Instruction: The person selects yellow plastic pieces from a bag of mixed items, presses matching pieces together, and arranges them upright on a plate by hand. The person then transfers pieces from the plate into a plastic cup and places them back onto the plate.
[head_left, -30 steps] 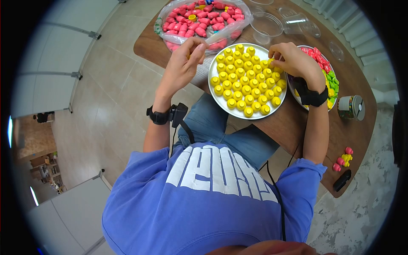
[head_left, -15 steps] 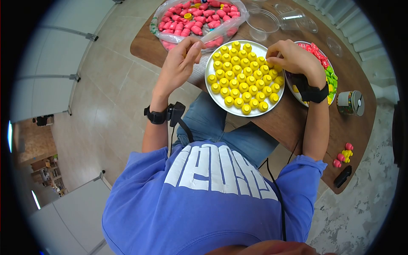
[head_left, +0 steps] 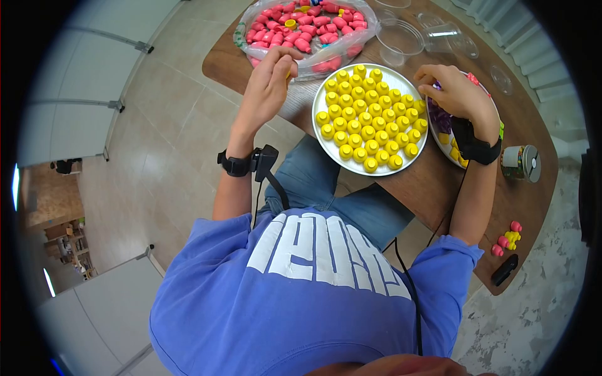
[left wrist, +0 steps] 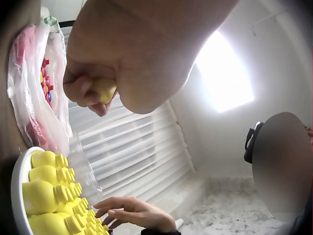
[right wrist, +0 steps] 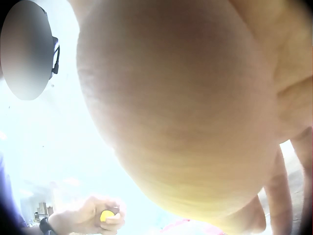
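Note:
My left hand (head_left: 268,84) is raised left of a white round plate (head_left: 351,164) and grips a small yellow bottle (left wrist: 104,90), mostly wrapped by the fingers. Upright yellow bottles (head_left: 369,119) with narrow necks crowd that plate. My right hand (head_left: 461,94) hangs over a second plate (head_left: 456,161), fingers loosely bent just above purple pieces (head_left: 440,119). In the left wrist view the right hand's fingers look extended, with nothing visible between them. Yellow pieces (head_left: 444,138) also lie on the second plate, and the hand and wrist strap hide much of it.
An open plastic bag (head_left: 313,62) of pink bottles stands behind the left hand. Clear plastic containers (head_left: 401,37) are at the table's back. To the right are a lidded jar (head_left: 520,164), a few pink and yellow figures (head_left: 512,238) and a black object (head_left: 505,269).
My right hand has moved right, from the edge of the yellow bottles to above the second plate. The left hand stays near the bag, still gripping its bottle.

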`<state>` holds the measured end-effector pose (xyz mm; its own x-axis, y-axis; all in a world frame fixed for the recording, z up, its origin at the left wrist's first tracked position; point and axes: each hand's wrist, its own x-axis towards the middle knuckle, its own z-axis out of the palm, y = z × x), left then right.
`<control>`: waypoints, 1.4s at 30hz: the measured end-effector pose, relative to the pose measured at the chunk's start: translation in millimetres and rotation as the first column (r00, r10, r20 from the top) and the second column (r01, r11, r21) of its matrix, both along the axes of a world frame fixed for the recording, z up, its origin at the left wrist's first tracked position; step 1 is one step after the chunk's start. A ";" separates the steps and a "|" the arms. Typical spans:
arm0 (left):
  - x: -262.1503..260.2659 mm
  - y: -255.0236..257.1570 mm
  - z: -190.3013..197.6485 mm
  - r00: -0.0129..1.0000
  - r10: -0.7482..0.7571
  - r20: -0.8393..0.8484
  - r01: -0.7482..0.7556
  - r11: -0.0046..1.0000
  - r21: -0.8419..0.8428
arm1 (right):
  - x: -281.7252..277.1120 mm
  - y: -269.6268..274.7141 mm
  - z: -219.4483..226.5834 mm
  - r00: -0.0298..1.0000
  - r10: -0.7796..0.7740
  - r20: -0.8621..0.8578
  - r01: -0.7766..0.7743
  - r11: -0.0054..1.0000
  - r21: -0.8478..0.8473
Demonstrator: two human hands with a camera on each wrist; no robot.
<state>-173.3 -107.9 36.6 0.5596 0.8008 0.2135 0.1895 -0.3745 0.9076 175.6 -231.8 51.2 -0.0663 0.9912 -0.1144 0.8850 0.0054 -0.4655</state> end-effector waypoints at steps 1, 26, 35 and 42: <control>0.6 0.1 1.0 1.000 0.019 -0.003 -0.019 1.000 -0.024 | -2.7 -0.7 1.8 1.000 -0.018 -0.018 0.017 1.000 -0.021; -3.9 3.0 -7.1 0.997 -0.024 -0.067 0.027 0.999 0.045 | -11.3 4.0 -7.2 0.998 0.037 -0.058 -0.042 0.995 -0.086; -14.2 -3.3 -1.4 0.729 -0.442 -0.523 0.485 0.872 -0.061 | -13.2 3.2 -1.2 0.997 -0.008 -0.072 0.000 0.995 -0.102; -10.2 -5.1 -7.2 0.748 -0.387 -0.539 0.439 0.898 -0.036 | -15.8 1.5 3.7 0.996 -0.029 -0.082 0.021 0.995 -0.101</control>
<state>-183.5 -113.0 29.5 0.8765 0.4573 -0.1507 0.4293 -0.6004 0.6747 159.8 -230.3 54.9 -0.0549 0.9765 -0.2084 0.8423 -0.0668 -0.5348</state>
